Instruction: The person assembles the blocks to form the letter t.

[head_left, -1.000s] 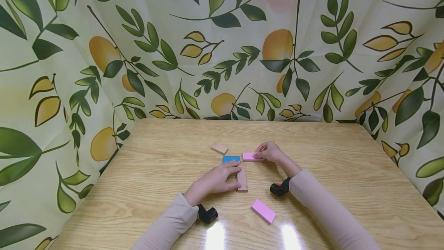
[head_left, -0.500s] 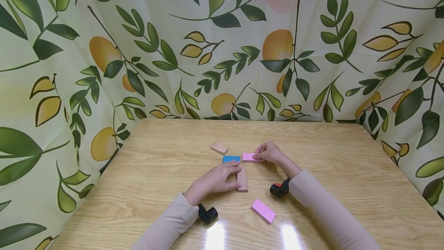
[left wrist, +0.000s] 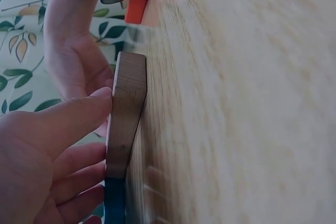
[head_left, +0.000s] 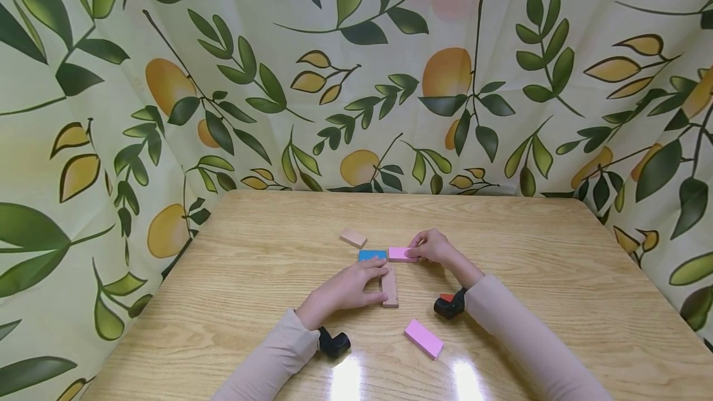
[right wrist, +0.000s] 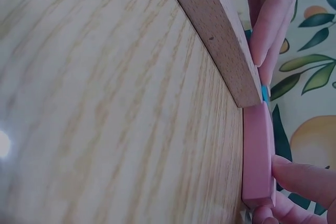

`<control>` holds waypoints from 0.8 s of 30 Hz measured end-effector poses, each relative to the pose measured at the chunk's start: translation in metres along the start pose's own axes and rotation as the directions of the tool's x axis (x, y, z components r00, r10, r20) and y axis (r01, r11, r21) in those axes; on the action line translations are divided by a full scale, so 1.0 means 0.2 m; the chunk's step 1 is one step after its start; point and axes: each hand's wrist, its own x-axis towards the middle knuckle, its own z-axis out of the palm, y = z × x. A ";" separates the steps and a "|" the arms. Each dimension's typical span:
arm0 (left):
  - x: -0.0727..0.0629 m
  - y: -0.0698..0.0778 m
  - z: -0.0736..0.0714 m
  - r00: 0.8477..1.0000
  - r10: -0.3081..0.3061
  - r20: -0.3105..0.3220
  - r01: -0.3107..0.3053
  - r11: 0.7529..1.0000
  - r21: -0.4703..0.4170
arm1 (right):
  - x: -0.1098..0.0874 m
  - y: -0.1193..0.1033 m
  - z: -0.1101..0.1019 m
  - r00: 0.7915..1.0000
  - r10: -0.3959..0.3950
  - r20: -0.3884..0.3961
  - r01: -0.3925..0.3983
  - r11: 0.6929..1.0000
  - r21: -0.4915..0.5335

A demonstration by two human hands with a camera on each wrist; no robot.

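My left hand (head_left: 351,286) rests over a blue wooden block (head_left: 370,255) and a bare-wood block (head_left: 391,289), its fingers relaxed and extended. The thumb touches the bare-wood block's upper edge in the left wrist view, where the blue block (left wrist: 114,200) meets its end. My right hand (head_left: 434,246) pinches a pink block (head_left: 398,252) by its right end, thumb against the near side. In the right wrist view this pink block (right wrist: 257,156) lies flat against the bare-wood block's (right wrist: 226,40) end. Part of the blue block is hidden under the left fingers.
Behind the blue block lies another bare-wood block (head_left: 353,238). A second pink block (head_left: 423,339) lies nearer the person. Part of a red block (head_left: 447,297) shows behind the black right wrist camera (head_left: 449,307). A leaf-patterned cloth (head_left: 356,79) hangs behind the table.
The pink block in my right hand has slid slightly left and nearer, toward the bare-wood block's end. My left hand has stayed in place.
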 end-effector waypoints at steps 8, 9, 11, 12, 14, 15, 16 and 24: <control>0.00 0.00 0.00 1.000 -0.005 0.010 0.005 1.000 0.005 | -0.01 0.00 0.00 1.000 -0.005 0.000 0.005 1.000 -0.016; 0.01 0.00 0.00 1.000 -0.006 0.012 0.005 1.000 0.008 | -0.01 0.00 0.00 1.000 -0.006 -0.001 0.006 1.000 -0.017; 0.01 0.00 0.00 1.000 -0.004 0.017 0.004 1.000 0.009 | -0.01 0.00 0.00 1.000 -0.007 -0.002 0.007 1.000 -0.019; 0.01 0.00 0.00 1.000 -0.004 0.017 0.004 1.000 0.010 | -0.01 0.00 0.00 1.000 -0.007 -0.001 0.007 1.000 -0.019; 0.02 0.00 0.00 1.000 -0.006 0.019 0.006 1.000 0.010 | -0.01 0.00 0.00 1.000 -0.005 0.000 0.005 1.000 -0.018; 0.02 0.00 0.00 1.000 -0.007 0.019 0.006 1.000 0.014 | -0.01 0.00 0.00 1.000 -0.001 0.001 0.002 1.000 -0.015; 0.02 0.00 0.00 1.000 -0.007 0.017 0.007 1.000 0.017 | -0.01 0.00 0.00 1.000 -0.003 0.002 0.004 1.000 -0.016; 0.01 0.02 0.01 1.000 -0.025 -0.014 0.026 0.999 0.045 | -0.01 0.00 0.00 1.000 -0.004 0.009 0.004 1.000 -0.014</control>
